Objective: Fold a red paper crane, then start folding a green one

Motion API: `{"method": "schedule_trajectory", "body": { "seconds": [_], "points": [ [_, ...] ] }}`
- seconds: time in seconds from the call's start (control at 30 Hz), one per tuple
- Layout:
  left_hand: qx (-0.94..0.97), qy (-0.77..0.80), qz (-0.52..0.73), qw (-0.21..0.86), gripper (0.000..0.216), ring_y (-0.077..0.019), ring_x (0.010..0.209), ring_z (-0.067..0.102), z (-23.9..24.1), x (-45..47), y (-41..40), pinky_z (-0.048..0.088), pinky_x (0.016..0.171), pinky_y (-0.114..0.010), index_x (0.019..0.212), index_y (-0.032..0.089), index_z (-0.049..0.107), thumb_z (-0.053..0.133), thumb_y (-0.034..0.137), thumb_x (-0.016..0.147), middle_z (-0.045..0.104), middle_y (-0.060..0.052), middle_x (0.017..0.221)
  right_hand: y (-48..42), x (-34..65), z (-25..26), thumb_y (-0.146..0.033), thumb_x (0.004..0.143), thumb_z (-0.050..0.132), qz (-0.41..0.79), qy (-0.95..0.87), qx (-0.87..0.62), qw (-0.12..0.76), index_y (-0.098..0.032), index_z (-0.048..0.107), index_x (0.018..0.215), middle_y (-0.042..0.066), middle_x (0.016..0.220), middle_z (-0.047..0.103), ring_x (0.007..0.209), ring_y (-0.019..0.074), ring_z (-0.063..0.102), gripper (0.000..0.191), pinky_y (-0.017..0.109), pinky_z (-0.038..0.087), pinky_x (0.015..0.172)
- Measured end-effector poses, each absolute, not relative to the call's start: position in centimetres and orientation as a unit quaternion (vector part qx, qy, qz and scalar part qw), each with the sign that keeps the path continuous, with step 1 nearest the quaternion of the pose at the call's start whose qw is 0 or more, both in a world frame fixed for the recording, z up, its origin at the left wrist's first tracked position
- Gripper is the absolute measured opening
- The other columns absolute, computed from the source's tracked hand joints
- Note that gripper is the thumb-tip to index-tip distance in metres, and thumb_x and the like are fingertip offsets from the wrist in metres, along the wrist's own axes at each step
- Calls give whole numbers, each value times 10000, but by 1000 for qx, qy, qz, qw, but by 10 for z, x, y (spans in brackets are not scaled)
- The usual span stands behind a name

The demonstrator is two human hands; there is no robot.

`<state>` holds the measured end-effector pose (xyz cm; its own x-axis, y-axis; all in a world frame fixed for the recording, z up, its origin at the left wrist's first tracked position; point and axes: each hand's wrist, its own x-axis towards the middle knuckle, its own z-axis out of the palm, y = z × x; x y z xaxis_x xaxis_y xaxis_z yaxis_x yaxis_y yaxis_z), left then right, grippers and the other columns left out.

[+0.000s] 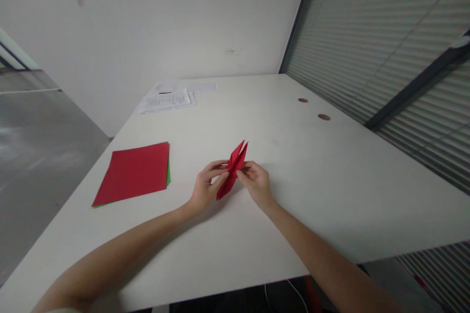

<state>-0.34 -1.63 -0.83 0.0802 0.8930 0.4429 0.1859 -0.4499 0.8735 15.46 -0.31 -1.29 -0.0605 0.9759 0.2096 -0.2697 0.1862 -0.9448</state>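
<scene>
A folded red paper shape (pixel 233 166), long and narrow with two pointed tips at its far end, is held just above the white table (pixel 330 181). My left hand (pixel 207 187) pinches its left side with thumb and fingers. Pinching it from the right is my right hand (pixel 255 182). Both hands are closed on the paper near its middle. To the left on the table lies a stack of flat square sheets (pixel 135 172), red on top with a green edge showing underneath.
Printed white papers (pixel 167 100) lie at the far left corner of the table. Two round brown cable holes (pixel 323 117) sit near the right edge, beside a window with blinds (pixel 385 49). A bare wall stands behind the table.
</scene>
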Motion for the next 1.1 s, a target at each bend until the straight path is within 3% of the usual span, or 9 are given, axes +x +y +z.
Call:
{"method": "schedule_trajectory", "body": {
  "seconds": [0.2,0.53,0.67,0.8,0.97,1.1],
  "points": [
    [654,425,537,321,170,-200,1011,636,-11,-2,-16,500,896,-331,900,219,756,604,291,874,683,-87,1080,-4,154,-12,-354,674,773,540,-486,-367,581,-202,642,831,31,802,706,729,159,654,255,302,543,708],
    [634,455,515,355,212,-246,1078,642,-3,1,-23,478,980,-386,979,205,753,599,295,865,682,-87,1174,-4,154,-9,-364,683,762,528,-487,-373,588,-202,640,819,26,779,693,712,161,645,245,309,542,698],
    [589,454,551,377,185,-239,1040,654,-5,1,-21,492,961,-383,932,177,744,669,296,811,699,-103,1131,-5,154,-8,-340,689,763,532,-487,-367,587,-202,644,828,26,805,699,740,164,651,229,317,545,728],
    [553,452,569,407,299,-223,963,670,-7,0,-19,516,915,-384,1034,166,713,717,301,768,710,-111,1087,-4,155,-9,-334,691,766,537,-484,-367,586,-200,652,834,28,811,706,742,165,654,226,324,545,736],
    [567,453,562,397,165,-236,994,658,-6,0,-18,500,924,-385,826,180,760,684,320,785,715,-108,1062,-3,155,-10,-355,687,770,533,-487,-368,586,-205,655,825,25,801,704,730,160,648,233,315,539,719],
    [578,453,553,394,174,-226,956,664,-3,0,-18,502,900,-369,777,199,769,658,330,805,720,-98,1036,-3,156,-10,-367,677,775,538,-482,-375,581,-206,663,814,25,789,702,717,157,639,240,309,533,707]
  ]
}}
